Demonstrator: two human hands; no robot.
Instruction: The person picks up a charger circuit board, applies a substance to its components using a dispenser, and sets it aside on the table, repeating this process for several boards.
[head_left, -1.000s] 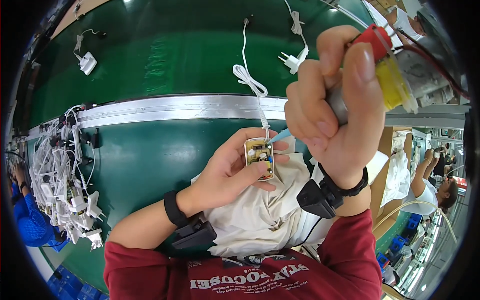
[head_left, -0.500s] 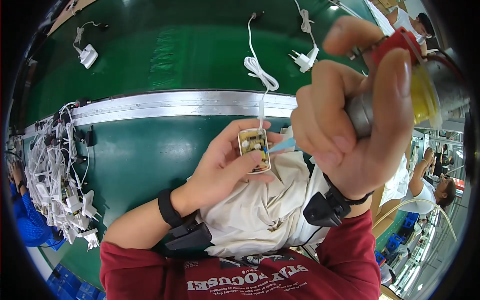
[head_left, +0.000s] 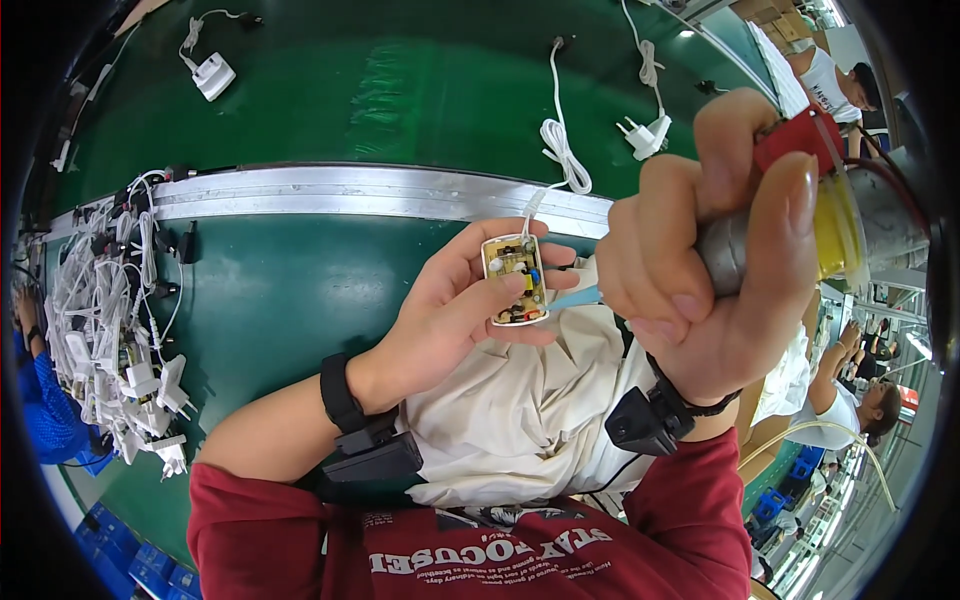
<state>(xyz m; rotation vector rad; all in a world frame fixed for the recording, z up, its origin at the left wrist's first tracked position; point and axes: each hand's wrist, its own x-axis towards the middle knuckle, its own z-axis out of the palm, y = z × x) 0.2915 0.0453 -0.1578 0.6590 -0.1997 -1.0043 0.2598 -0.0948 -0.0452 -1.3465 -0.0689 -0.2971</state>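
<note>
My left hand (head_left: 425, 315) holds an open white adapter case with a tan circuit board (head_left: 506, 255) facing up. Its thumb lies over the board, and the other fingers support the case from behind. A white cord (head_left: 566, 160) runs from the case's far end. In my right hand (head_left: 660, 240) is a grey cylindrical dispensing tool (head_left: 728, 252) with a red switch block (head_left: 795, 140) and a yellow band. The tool's light-blue tapered nozzle (head_left: 576, 299) points at the board's near right corner; whether it touches, I cannot tell.
A heap of white adapters and cords (head_left: 115, 340) lies on the green table at left. Beyond a metal rail (head_left: 330, 192), a green belt carries more adapters, including one white adapter (head_left: 213, 76) and another (head_left: 645, 137). Cream cloth (head_left: 500, 410) covers my lap. Other people work at the edges.
The nozzle tip has gone from the middle of the board's right side to its near right corner. My left hand and the board sit slightly farther away. Both hands keep their holds.
</note>
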